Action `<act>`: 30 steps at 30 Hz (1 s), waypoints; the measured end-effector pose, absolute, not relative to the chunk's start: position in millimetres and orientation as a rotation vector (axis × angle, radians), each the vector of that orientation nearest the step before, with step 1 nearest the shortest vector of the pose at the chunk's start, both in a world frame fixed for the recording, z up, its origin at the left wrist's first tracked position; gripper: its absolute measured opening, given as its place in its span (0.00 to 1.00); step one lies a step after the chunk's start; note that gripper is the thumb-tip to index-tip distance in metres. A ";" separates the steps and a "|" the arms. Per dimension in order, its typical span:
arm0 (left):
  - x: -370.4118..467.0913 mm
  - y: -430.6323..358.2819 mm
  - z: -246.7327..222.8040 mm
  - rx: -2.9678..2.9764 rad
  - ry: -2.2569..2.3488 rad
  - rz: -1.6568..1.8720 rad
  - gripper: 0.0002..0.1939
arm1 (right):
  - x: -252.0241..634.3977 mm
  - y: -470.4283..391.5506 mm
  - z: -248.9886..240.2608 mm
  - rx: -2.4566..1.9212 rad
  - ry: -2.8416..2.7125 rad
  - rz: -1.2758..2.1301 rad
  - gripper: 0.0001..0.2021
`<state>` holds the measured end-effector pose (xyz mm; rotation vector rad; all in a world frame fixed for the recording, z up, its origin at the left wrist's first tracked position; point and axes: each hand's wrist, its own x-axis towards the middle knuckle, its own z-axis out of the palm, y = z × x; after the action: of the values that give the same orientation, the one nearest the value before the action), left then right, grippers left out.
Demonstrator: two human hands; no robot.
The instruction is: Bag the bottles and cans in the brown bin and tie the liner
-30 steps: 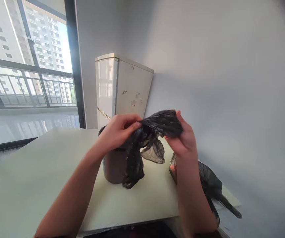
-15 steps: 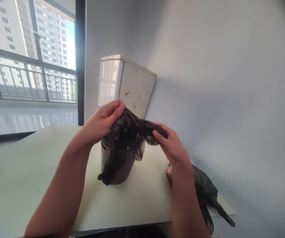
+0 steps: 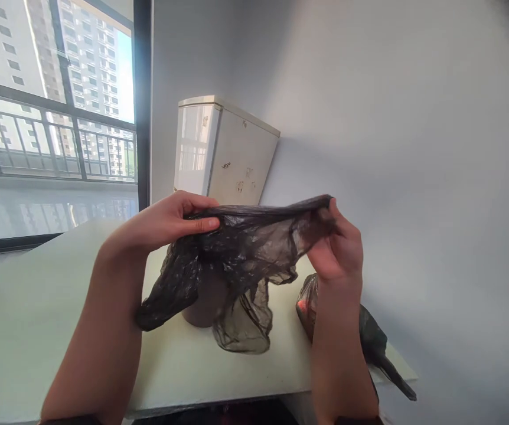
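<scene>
A thin black plastic garbage bag (image 3: pixel 254 248) is stretched sideways between my two hands above the table. My left hand (image 3: pixel 179 218) pinches its upper edge between thumb and fingers. At the other end, my right hand (image 3: pixel 338 242) is closed on the bag's top corner, with part of the film over its fingers. The lower folds hang loose and see-through in places. Behind them stands a dark trash can (image 3: pixel 205 301), mostly hidden by the bag; only its lower part shows.
A second black plastic bag (image 3: pixel 372 339), filled and with something reddish inside, lies at the table's right edge behind my right forearm. The pale table (image 3: pixel 59 319) reaches toward the window. A white refrigerator (image 3: pixel 241 153) stands behind, against the wall.
My right hand has moved right and up, and my left hand slightly left and down. The bag, bunched before, is now pulled wide, and its loose folds hang further open.
</scene>
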<state>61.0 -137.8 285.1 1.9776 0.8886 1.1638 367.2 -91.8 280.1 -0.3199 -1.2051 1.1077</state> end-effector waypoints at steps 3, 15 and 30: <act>69.7 -130.8 281.3 1.975 0.996 1.427 0.19 | 360.7 -104.6 277.7 -0.306 -1.461 1.064 0.25; 84.6 -120.1 277.1 1.890 0.995 1.717 0.19 | 334.1 -77.4 237.5 -0.521 -1.510 1.039 0.21; 139.1 -165.0 276.3 2.118 0.974 1.530 0.09 | 315.6 -111.5 257.0 -0.566 -1.310 0.847 0.11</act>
<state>139.1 -165.0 276.3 2.1178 0.9739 1.5305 315.6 -111.5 257.0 -0.5664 -1.3095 0.8468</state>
